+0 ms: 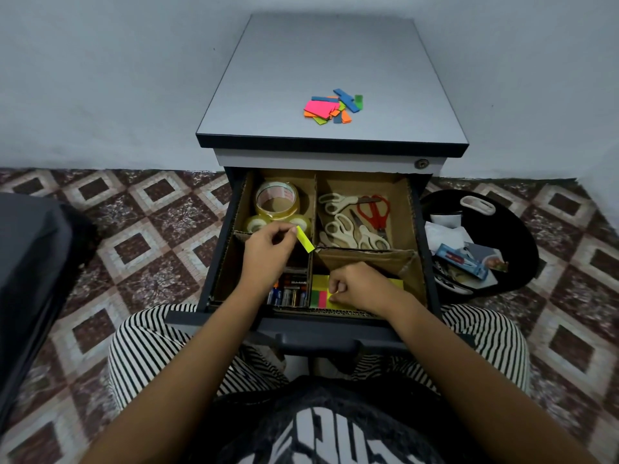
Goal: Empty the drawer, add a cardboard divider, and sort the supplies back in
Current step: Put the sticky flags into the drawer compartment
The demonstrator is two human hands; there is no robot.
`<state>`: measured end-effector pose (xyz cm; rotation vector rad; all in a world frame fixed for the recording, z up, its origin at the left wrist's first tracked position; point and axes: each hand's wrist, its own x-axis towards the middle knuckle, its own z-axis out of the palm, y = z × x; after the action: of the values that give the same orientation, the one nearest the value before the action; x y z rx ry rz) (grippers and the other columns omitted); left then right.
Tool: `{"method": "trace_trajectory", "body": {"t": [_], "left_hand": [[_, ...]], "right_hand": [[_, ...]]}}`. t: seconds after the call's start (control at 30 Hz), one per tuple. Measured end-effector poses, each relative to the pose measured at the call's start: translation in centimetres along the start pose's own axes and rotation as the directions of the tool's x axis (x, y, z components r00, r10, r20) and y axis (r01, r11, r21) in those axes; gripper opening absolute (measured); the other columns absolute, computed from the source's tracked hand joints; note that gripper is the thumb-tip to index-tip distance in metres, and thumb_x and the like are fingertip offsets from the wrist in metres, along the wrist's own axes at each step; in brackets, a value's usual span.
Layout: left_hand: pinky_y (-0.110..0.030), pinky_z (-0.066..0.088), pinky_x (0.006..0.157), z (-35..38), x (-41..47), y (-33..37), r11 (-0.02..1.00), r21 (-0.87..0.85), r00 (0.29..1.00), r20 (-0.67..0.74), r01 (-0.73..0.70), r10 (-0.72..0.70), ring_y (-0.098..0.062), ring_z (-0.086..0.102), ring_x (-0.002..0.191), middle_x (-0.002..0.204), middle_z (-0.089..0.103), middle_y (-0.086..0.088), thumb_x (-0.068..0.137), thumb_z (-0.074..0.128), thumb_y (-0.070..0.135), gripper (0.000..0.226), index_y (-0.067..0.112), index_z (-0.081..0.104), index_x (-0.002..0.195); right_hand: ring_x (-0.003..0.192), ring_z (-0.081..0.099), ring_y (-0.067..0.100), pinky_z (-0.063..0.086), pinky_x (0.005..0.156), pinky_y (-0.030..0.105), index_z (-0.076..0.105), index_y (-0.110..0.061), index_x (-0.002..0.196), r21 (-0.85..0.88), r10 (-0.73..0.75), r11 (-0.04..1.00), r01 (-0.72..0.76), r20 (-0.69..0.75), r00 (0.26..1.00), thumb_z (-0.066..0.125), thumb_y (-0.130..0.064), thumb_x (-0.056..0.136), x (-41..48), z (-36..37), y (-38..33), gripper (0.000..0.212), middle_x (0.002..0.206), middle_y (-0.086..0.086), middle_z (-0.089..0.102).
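Our left hand [268,244] pinched a yellow sticky strip [305,239] above the drawer [430,262], ready to file; our right hand [356,284] pressed closed-fingered on the sticky notes [320,294] in the near-right compartment of the cardboard divider [368,254]. More coloured strips [331,107] waited on the worktop [284,61].

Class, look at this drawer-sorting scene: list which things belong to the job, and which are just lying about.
Part of the job:
- cardboard divider
- tape rolls
- scissors
- batteries
- sticky notes in the drawer
- yellow strip in the left hand
- loose coloured strips on the cabinet top

Just lying about:
- black bin of scraps
- dark bag
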<state>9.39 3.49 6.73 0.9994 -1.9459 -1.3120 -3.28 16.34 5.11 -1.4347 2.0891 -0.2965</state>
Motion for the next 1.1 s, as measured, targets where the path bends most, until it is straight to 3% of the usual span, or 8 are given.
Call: {"method": "trace_trajectory", "body": {"t": [0.27,0.53,0.83,0.93,1.1], "left_hand": [[-0.026,0.043,0.073,0.03,0.02,-0.10,1.000,-0.008,1.000,0.001,0.001,-0.001,-0.015,0.059,0.084,0.078,0.063,0.008,0.090,0.059,0.020,0.009,0.020,0.069,0.091],[-0.039,0.051,0.077,-0.05,-0.02,-0.17,1.000,-0.023,1.000,0.009,0.018,-0.017,-0.023,0.063,0.085,0.086,0.068,-0.001,0.090,0.060,0.021,0.010,0.020,0.069,0.093],[-0.042,0.052,0.080,0.00,-0.06,-0.07,0.999,-0.024,1.000,0.002,0.027,-0.027,-0.023,0.064,0.086,0.087,0.068,-0.001,0.090,0.060,0.021,0.009,0.021,0.069,0.091],[-0.040,0.051,0.080,-0.08,-0.12,-0.05,0.999,-0.037,0.999,0.001,0.033,-0.033,-0.022,0.063,0.088,0.087,0.068,0.000,0.090,0.060,0.021,0.009,0.023,0.069,0.090],[-0.028,0.048,0.066,-0.15,-0.44,0.44,0.989,-0.142,0.999,0.015,0.042,-0.040,-0.011,0.060,0.071,0.078,0.065,0.002,0.091,0.059,0.015,0.012,0.023,0.068,0.087]], "right_hand": [[0.080,0.053,0.013,0.046,0.071,0.028,0.067,-0.015,0.097,-0.007,-0.029,1.000,0.030,0.005,1.000,0.069,-0.020,0.084,-0.14,-0.21,-0.26,0.015,0.084,-0.003,0.055],[0.080,0.053,0.013,0.045,0.071,0.028,0.067,-0.015,0.099,0.005,-0.014,1.000,0.014,0.015,1.000,0.068,-0.020,0.084,-0.16,-0.21,-0.31,0.016,0.085,-0.003,0.055],[0.075,0.051,0.011,0.043,0.067,0.025,0.067,-0.016,0.095,0.037,-0.020,0.999,0.020,0.008,1.000,0.068,-0.019,0.084,-0.15,-0.14,-0.18,0.012,0.077,-0.007,0.052],[0.067,0.048,0.005,0.041,0.064,0.023,0.067,-0.019,0.088,0.080,-0.012,0.997,0.014,-0.025,1.000,0.065,-0.017,0.085,-0.27,-0.07,0.06,0.003,0.068,-0.014,0.049],[0.065,0.049,-0.003,0.046,0.070,0.022,0.067,-0.022,0.079,0.220,0.059,0.975,-0.037,-0.098,0.993,0.064,-0.016,0.086,-0.78,-0.27,0.31,0.010,0.068,-0.015,0.053]]}}
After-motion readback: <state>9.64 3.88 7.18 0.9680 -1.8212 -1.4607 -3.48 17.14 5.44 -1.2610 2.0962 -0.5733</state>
